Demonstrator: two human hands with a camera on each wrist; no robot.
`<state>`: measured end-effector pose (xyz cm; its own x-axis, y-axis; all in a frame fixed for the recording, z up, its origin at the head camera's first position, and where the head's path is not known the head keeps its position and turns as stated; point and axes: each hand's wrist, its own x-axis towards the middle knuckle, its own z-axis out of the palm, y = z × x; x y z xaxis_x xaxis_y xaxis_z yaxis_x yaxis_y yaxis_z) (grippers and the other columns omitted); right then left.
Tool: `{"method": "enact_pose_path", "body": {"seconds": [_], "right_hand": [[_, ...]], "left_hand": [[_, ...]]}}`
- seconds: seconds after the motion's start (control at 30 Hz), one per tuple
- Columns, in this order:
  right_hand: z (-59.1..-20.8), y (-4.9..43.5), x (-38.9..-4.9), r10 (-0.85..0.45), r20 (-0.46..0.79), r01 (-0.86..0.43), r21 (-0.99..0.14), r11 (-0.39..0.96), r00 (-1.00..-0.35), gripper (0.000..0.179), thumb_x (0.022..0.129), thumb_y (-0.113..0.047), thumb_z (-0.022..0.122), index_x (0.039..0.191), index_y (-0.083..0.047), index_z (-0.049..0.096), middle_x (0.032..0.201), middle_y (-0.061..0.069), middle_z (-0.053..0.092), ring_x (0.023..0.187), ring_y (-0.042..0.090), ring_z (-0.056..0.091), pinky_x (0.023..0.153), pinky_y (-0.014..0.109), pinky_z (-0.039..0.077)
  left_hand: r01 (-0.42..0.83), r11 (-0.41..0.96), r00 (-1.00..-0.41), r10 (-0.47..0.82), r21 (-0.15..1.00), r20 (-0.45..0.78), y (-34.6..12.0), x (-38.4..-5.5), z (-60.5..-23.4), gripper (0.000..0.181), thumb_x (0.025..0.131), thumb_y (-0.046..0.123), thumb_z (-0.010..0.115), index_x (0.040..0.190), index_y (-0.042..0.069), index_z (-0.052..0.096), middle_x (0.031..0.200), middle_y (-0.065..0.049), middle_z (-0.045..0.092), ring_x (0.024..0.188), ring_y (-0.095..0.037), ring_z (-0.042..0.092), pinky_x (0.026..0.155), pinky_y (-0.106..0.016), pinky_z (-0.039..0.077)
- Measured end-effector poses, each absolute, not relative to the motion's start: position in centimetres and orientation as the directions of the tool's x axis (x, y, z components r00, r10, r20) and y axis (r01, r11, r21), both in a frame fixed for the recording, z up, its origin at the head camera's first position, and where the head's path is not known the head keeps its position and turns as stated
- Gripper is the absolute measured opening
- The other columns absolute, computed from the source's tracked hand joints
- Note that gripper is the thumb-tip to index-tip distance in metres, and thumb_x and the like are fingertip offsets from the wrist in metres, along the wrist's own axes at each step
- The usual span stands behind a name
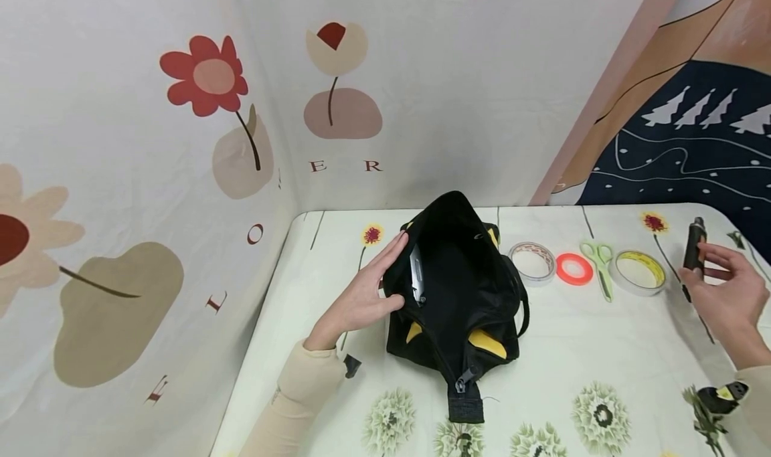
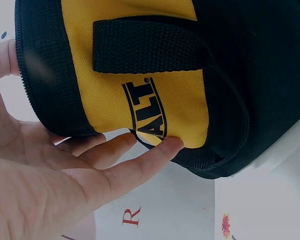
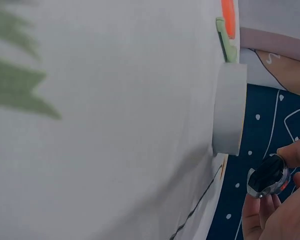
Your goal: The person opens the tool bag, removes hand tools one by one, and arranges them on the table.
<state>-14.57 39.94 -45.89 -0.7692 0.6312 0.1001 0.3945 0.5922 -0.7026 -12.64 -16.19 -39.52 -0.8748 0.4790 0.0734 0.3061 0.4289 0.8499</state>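
A black and yellow tool bag (image 1: 464,290) stands on the table with its zipped mouth wide apart. My left hand (image 1: 367,290) grips its left rim, thumb on the inner side and fingers along the outside. In the left wrist view the fingers of my left hand (image 2: 105,170) lie against the yellow panel (image 2: 185,110) with its black lettering and strap. A slim silvery object (image 1: 417,275) shows inside the bag against the left wall. Off to the right, my right hand (image 1: 725,286) holds a black flashlight (image 1: 695,246) above the table; its dark end shows in the right wrist view.
Between bag and right hand lie a clear tape roll (image 1: 533,261), a red-orange tape roll (image 1: 574,269), light green scissors (image 1: 600,263) and a tape roll with a yellow inside (image 1: 638,273). A printed cloth wall (image 1: 421,156) rises behind the table.
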Motion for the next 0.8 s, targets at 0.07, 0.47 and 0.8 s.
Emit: {"method": "enact_pose_path", "body": {"seconds": [0.07, 0.47, 0.8], "right_hand": [[-46.1, 40.2, -14.6, 0.613, 0.104, 0.396, -0.678, 0.620, -0.783, 0.054, 0.104, -0.005, 0.066, 0.158, -0.001, 0.056, 0.149, 0.015, 0.063, 0.088, -0.012, 0.030, 0.091, 0.024, 0.038], [-46.9, 41.3, -14.2, 0.460, 0.097, 0.352, -0.511, 0.784, -0.883, 0.056, 0.102, 0.002, 0.062, 0.156, 0.009, 0.050, 0.150, 0.040, 0.052, 0.123, 0.057, 0.053, 0.082, 0.051, 0.038], [-47.2, 41.9, -14.6, 0.381, 0.010, 0.340, -0.434, 0.835, -0.924, 0.060, 0.097, 0.002, 0.068, 0.152, 0.010, 0.046, 0.141, 0.043, 0.053, 0.118, 0.061, 0.053, 0.097, 0.076, 0.038]], "left_hand": [[0.304, 0.427, -0.875, 0.479, 0.851, 0.072, -16.2, -12.6, -39.5, 0.099, 0.091, 0.002, 0.060, 0.180, 0.016, 0.019, 0.187, 0.002, 0.009, 0.171, -0.028, 0.014, 0.121, -0.069, 0.041], [0.322, 0.422, -0.871, 0.484, 0.848, 0.090, -16.3, -12.6, -39.6, 0.097, 0.092, 0.001, 0.059, 0.179, 0.015, 0.020, 0.187, -0.006, 0.011, 0.171, -0.031, 0.015, 0.119, -0.071, 0.042], [0.313, 0.425, -0.872, 0.484, 0.849, 0.079, -16.3, -12.6, -39.6, 0.097, 0.092, 0.001, 0.059, 0.180, 0.015, 0.018, 0.187, -0.004, 0.010, 0.171, -0.031, 0.016, 0.119, -0.070, 0.042]]}}
